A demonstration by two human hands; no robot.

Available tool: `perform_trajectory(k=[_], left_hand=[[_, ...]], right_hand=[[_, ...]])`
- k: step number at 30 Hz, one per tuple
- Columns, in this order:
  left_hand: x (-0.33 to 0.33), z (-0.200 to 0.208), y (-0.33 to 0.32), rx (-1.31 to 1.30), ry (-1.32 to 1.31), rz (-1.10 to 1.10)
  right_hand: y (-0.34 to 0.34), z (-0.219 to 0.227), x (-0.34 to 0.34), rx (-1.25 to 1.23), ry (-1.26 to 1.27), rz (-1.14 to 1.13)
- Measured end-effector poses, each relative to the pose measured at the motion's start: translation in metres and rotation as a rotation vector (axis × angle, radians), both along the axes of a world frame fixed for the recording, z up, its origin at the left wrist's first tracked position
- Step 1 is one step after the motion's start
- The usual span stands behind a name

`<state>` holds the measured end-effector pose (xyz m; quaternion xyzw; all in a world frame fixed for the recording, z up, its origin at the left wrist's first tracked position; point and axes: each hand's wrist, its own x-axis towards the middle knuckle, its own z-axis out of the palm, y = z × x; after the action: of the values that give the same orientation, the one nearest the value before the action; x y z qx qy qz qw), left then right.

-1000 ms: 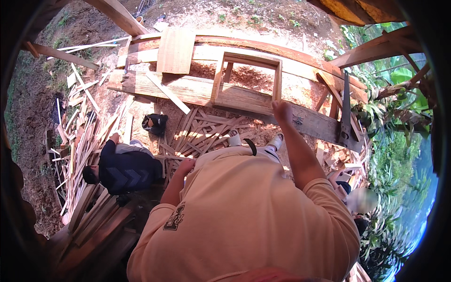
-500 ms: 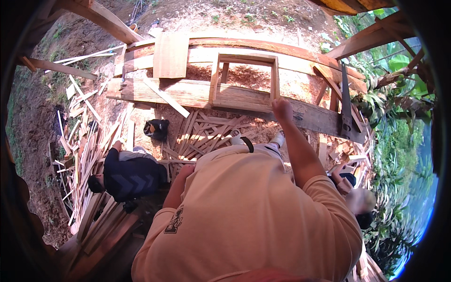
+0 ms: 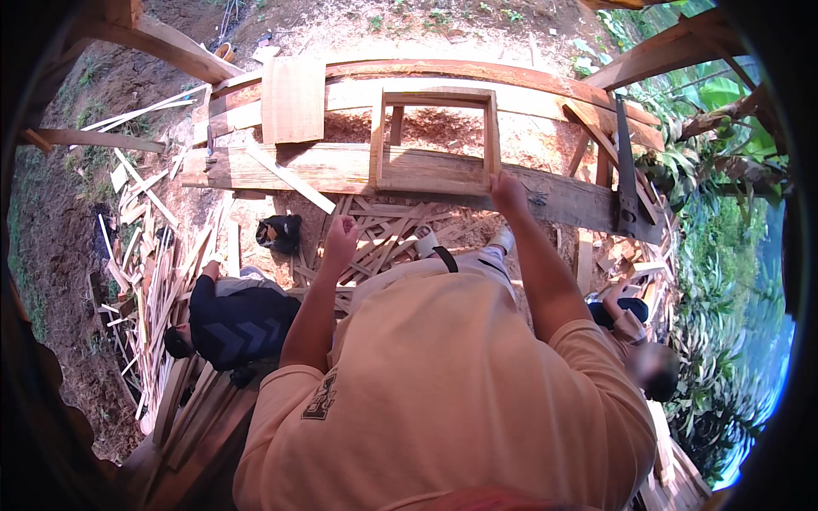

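A rectangular wooden frame [image 3: 492, 136] rests on the near plank [image 3: 332, 170] of a rough bench. My right hand [image 3: 509, 194] is closed around the frame's near right corner. Off to the left, my left hand [image 3: 342, 242] is raised in front of the bench, apart from the frame. Its fingers are curled together, and whatever they may hold is too small or hidden to make out. A loose light strip of wood [image 3: 294, 179] lies slantwise across the plank, left of the frame.
A wide board [image 3: 293, 100] lies across the bench at left. A handsaw [image 3: 627, 183] is at its right end. Wood offcuts [image 3: 388, 234] and a black bag [image 3: 279, 233] lie on the ground. One person [image 3: 243, 328] sits at left, another [image 3: 626, 319] at right.
My left hand has come up and forward from beside my body toward the bench. My right hand stays at the frame's corner. The whole view has shifted slightly.
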<state>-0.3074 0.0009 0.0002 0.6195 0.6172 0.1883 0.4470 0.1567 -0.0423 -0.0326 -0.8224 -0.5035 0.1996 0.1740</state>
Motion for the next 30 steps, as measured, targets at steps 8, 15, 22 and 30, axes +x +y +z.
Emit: perform_trajectory(k=[8,15,22,30], left_hand=[[0.11,0.005,0.157,0.35,0.006,-0.05],[0.18,-0.005,0.274,0.253,0.103,-0.072],[0.202,-0.031,0.3,0.116,0.072,-0.139],[0.197,-0.054,0.302,0.218,0.092,-0.072]], right_hand=[[-0.013,-0.002,0.009,-0.059,0.062,0.038],[0.013,0.017,0.014,-0.048,0.296,-0.129],[0.16,-0.012,0.041,0.287,-0.048,-0.005],[0.227,-0.025,0.054,0.284,-0.107,0.185]])
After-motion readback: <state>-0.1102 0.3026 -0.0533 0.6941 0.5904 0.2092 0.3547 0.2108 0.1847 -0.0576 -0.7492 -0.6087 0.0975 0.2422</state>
